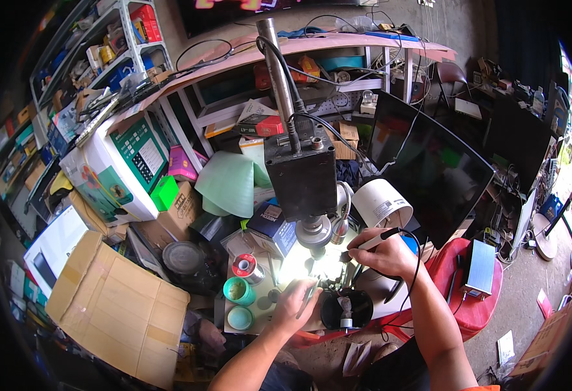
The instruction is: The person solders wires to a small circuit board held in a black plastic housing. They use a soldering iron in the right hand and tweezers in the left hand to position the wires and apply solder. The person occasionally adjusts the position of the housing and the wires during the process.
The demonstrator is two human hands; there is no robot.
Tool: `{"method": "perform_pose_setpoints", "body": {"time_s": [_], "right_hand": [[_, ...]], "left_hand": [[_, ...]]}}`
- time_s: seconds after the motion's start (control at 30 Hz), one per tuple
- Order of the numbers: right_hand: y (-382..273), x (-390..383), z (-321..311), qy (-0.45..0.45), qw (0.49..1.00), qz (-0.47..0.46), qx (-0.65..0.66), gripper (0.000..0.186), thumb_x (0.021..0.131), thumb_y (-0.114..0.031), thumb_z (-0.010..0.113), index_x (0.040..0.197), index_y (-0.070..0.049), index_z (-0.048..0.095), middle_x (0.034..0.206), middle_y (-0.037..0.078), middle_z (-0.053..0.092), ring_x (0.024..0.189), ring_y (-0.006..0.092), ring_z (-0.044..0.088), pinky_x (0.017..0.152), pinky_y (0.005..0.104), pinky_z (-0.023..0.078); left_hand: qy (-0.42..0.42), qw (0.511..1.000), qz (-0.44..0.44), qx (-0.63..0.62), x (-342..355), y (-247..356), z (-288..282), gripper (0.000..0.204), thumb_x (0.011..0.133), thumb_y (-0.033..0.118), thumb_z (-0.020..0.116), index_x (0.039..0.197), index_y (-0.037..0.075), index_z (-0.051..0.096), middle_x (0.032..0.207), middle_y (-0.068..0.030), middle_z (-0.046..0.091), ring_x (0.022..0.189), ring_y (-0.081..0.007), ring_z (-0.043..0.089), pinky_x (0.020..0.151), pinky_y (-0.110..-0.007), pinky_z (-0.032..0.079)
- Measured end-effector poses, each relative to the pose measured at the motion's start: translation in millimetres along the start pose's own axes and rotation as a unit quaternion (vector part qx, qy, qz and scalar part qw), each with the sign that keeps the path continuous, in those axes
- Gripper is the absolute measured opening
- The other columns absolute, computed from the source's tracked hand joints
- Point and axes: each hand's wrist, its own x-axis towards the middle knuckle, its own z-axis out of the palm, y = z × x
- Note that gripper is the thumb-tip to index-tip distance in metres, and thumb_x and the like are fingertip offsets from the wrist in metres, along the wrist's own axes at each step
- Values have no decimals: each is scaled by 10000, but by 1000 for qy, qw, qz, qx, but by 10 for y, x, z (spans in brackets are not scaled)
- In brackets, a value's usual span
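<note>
My left hand is closed on slim tweezers, their tips pointing into a bright patch of light. Across from it, my right hand grips the white handle of a corded soldering iron, its tip directed at the same spot. Glare hides what lies between the two tools. Above them hangs a black box-shaped head with a round lens barrel, carried on a metal pole. Close to my left hand stand a solder spool and two green jars. A black round container sits between my forearms.
A white cylindrical shade stands just beyond my right hand. Right of my forearm, a red stool bears a blue-silver box. A large dark screen leans behind. An open cardboard box lies left. Cables hang around the pole.
</note>
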Motion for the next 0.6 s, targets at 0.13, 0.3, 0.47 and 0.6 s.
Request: {"method": "perform_pose_setpoints", "body": {"time_s": [0.13, 0.3, 0.47, 0.6], "right_hand": [[7, -1, -3, 1, 1000, -7, -1, 232, 902, -180, 775, 1062, -12, 788, 943, 102, 763, 857, 198, 736, 784, 328, 587], [-16, 0, -2, 1, 1000, -2, 7, 227, 903, -177, 775, 1057, -11, 788, 939, 103, 763, 854, 199, 735, 781, 330, 587], [-13, -3, -3, 3, 1000, -2, 10, 222, 903, -175, 773, 1051, -9, 788, 935, 103, 763, 851, 197, 734, 779, 330, 586], [-33, -5, -8, 4, 1000, 3, 13, 223, 902, -175, 772, 1048, -8, 787, 933, 103, 763, 853, 193, 732, 781, 327, 583]], "left_hand": [[-1, 1000, 0, 2, 0, 1, -2, 221, 917, 60, 780, 1100, 13, 666, 1017, -193, 719, 890, -374, 726, 765, -418, 578], [1, 1000, 4, 3, 0, -8, 2, 219, 915, 56, 782, 1095, 12, 665, 1015, -195, 719, 889, -373, 727, 766, -419, 579], [-3, 1000, -1, 4, 3, 6, -5, 215, 918, 55, 779, 1094, 11, 664, 1017, -195, 718, 890, -371, 726, 766, -417, 577], [-6, 1000, -7, -2, 0, 9, -12, 212, 920, 55, 777, 1094, 12, 665, 1018, -194, 716, 891, -370, 724, 767, -416, 575]]}}
